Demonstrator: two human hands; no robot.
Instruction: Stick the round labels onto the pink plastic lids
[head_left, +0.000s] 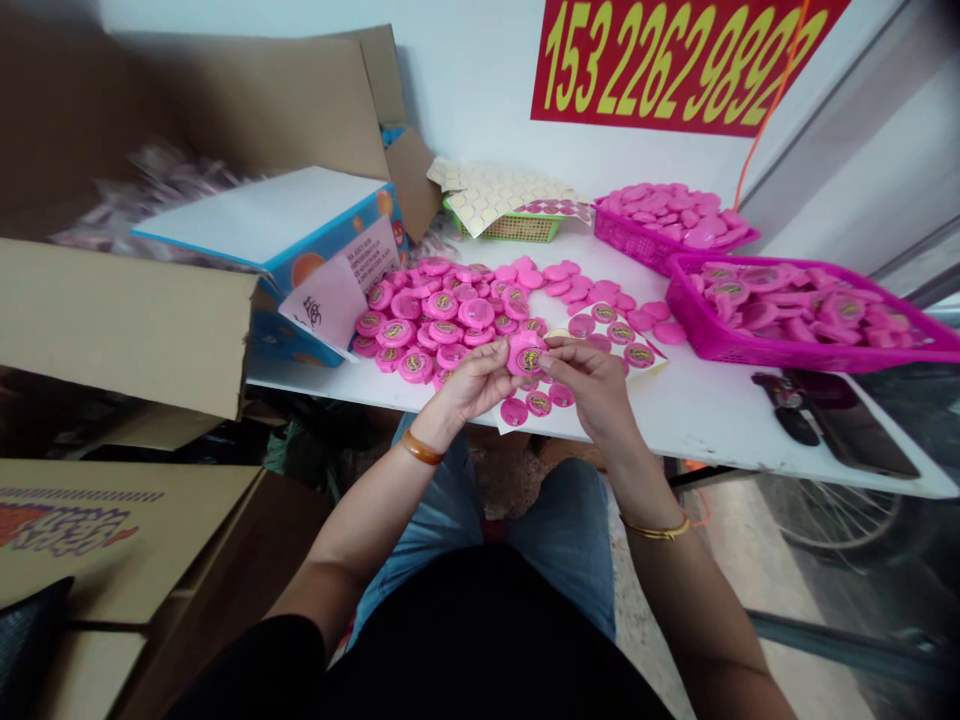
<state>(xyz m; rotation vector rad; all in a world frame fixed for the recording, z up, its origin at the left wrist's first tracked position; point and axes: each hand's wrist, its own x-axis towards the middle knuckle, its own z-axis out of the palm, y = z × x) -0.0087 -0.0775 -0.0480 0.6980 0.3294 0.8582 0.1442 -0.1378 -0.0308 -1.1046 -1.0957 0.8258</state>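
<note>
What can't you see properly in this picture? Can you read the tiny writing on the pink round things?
In the head view:
Pink round disc between the left hand and right hand: print too small to read, fingers cover its edge.
Wrapped packets in the cardboard box: blurred, partly hidden by the flaps.
Red number sign: cut off by the top edge.
Dark object beside the phone: too dark to name.

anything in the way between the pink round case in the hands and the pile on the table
Nothing visible does. The pink round case, held by the left hand and right hand, sits just in front of the pile of labelled pink cases, with no object between them.
</note>
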